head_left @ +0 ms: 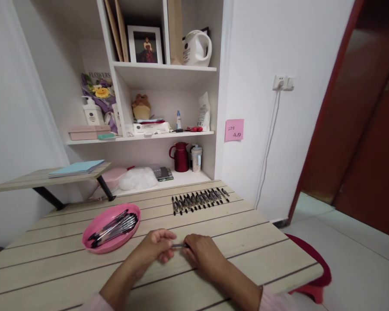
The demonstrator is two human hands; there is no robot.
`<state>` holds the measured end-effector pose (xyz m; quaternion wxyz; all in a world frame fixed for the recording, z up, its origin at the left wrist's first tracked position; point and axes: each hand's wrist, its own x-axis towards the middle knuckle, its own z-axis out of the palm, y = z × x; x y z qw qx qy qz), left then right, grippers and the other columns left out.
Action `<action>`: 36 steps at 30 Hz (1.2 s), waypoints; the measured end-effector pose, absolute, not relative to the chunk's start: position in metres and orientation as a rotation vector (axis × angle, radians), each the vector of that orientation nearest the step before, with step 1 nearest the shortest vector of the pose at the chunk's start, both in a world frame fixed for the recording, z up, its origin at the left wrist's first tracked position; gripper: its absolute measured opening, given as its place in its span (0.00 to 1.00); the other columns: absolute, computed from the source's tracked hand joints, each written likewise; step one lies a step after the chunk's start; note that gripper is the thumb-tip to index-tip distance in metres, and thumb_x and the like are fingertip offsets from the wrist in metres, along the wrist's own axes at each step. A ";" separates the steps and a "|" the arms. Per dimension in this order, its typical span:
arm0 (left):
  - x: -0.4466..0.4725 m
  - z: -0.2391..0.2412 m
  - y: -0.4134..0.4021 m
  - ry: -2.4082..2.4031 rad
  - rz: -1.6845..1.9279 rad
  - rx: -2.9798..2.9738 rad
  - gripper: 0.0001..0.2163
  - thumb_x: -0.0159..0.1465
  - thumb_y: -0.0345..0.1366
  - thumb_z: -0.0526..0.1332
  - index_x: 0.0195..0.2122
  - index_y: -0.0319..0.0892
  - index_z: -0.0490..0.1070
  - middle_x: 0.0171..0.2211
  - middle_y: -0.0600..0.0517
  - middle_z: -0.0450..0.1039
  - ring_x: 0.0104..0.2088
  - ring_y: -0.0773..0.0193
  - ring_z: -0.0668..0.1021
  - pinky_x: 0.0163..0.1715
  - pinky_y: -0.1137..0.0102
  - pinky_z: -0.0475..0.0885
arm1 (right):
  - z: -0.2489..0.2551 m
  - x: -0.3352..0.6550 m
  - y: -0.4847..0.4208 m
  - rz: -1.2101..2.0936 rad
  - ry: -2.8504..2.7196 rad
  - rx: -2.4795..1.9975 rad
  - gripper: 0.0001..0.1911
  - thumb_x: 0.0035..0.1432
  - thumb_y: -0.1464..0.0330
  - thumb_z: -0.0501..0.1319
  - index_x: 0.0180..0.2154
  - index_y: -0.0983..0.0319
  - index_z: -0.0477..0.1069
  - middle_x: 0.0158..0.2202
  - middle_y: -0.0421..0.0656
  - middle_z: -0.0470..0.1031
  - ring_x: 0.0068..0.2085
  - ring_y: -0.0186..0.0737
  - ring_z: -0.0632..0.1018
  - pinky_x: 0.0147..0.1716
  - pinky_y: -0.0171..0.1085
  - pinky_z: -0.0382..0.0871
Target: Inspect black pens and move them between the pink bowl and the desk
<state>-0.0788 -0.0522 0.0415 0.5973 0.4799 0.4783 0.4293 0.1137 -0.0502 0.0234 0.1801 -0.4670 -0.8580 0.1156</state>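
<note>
My left hand [154, 247] and my right hand [203, 251] meet over the front middle of the table, closed on a thin pen [177, 245]. Left thumb and fingertips pinch one end of it; my right fingers wrap round the dark other end and hide most of it. Left of my hands stands a pink oval bowl [97, 221], with several clear pens with black ends [119, 226] lying inside. Beyond my hands, a row of dark pens [199, 201] lies side by side on the wood-plank table [246, 255].
A small raised shelf [22, 181] with blue paper [76, 168] stands at the back left. Behind the table, a white shelf unit [168, 73] holds a red jug [181, 157] and a cup [196, 157]. A red stool [322, 274] is beside the right edge.
</note>
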 end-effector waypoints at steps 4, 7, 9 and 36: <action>-0.072 0.050 -0.040 0.871 1.256 0.816 0.15 0.51 0.29 0.65 0.41 0.39 0.69 0.37 0.43 0.76 0.35 0.63 0.79 0.36 0.70 0.72 | 0.012 0.097 -0.037 0.755 -2.021 -1.213 0.11 0.58 0.67 0.48 0.27 0.63 0.63 0.24 0.40 0.69 0.26 0.33 0.69 0.27 0.31 0.58; -0.047 0.041 -0.026 0.762 1.285 0.718 0.11 0.56 0.34 0.61 0.40 0.38 0.69 0.36 0.43 0.76 0.39 0.60 0.78 0.37 0.69 0.72 | 0.012 0.080 -0.025 1.200 -1.738 -1.077 0.14 0.59 0.64 0.45 0.24 0.61 0.59 0.15 0.34 0.60 0.16 0.28 0.61 0.18 0.28 0.54; -0.029 0.031 -0.016 0.773 1.312 0.636 0.10 0.58 0.38 0.59 0.39 0.39 0.68 0.30 0.47 0.76 0.34 0.61 0.79 0.31 0.69 0.72 | 0.014 0.072 -0.017 1.385 -1.620 -1.115 0.16 0.60 0.63 0.43 0.24 0.61 0.58 0.12 0.32 0.57 0.11 0.27 0.57 0.13 0.28 0.50; -0.044 0.009 0.024 0.597 1.654 0.206 0.07 0.62 0.31 0.54 0.27 0.41 0.68 0.18 0.57 0.64 0.19 0.74 0.69 0.32 0.73 0.71 | 0.013 0.076 0.002 1.548 -1.356 -1.142 0.17 0.48 0.55 0.56 0.23 0.63 0.61 0.15 0.33 0.64 0.11 0.22 0.55 0.11 0.28 0.43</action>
